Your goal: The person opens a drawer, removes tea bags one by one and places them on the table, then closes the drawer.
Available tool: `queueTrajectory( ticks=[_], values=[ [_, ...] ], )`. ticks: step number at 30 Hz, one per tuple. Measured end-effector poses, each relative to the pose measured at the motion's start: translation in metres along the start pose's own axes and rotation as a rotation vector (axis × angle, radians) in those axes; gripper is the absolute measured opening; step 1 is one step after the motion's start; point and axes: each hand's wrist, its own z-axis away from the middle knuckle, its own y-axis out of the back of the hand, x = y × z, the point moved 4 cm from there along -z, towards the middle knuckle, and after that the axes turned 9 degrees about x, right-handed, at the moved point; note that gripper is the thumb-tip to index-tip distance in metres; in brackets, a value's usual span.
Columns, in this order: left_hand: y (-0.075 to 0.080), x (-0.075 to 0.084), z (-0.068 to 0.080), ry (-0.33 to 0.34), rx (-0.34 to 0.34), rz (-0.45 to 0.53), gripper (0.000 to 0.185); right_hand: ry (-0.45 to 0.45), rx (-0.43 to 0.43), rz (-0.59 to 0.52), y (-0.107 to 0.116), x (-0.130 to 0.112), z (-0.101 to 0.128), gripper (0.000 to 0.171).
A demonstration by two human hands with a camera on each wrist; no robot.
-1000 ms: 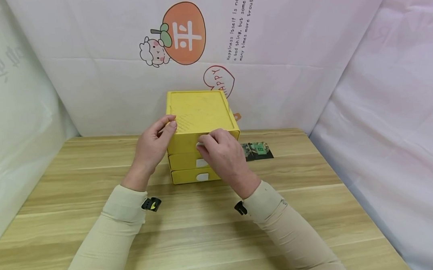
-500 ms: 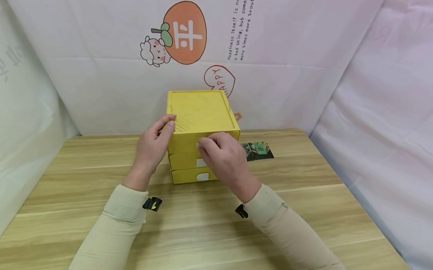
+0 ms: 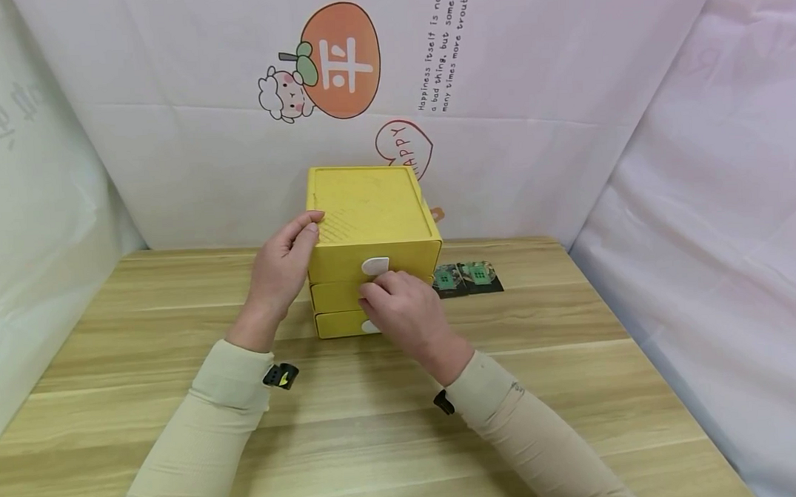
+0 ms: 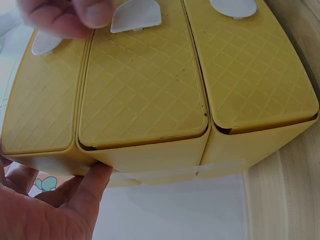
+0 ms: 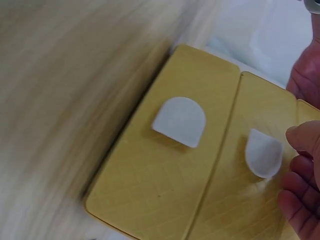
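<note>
A yellow three-drawer storage box stands on the table with its drawers pushed in. My left hand rests on its upper left edge, fingertips just over the top rim. White tabs serve as drawer handles: the top tab shows fully, while my right hand covers the middle one in the head view. In the right wrist view the middle tab lies beside my loosely bent right fingers, with a small gap between. The bottom tab sits farther left there.
Two dark cards with green pictures lie on the wooden table just right of the box. A white printed cloth hangs close behind it, and white cloth also hangs along both sides.
My right hand has let go of the top drawer's tab and moved down to the middle drawer, uncovering the top tab. The left hand stays at the box's edge.
</note>
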Motion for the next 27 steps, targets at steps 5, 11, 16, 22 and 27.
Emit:
queueTrajectory(
  ticks=[5, 11, 16, 22, 27],
  values=[
    [0.0, 0.001, 0.0, -0.004, 0.003, 0.005, 0.048, -0.002, -0.034, 0.018, -0.005, 0.0, 0.007, 0.009],
    [0.0, 0.001, 0.0, -0.01, 0.006, 0.002, 0.047, -0.017, -0.039, 0.021, -0.008, 0.0, 0.01, 0.008],
    [0.0, 0.0, 0.0, -0.016, 0.007, -0.001, 0.047, -0.031, -0.044, 0.018, -0.009, 0.0, 0.011, 0.007],
    [0.0, -0.001, 0.0, -0.018, 0.008, -0.006, 0.047, -0.04, -0.046, 0.029, -0.013, 0.0, 0.012, 0.006],
    [0.0, -0.001, 0.0, -0.018, 0.009, -0.003, 0.047, -0.047, -0.049, 0.039, -0.015, -0.001, 0.012, 0.004]
  ],
)
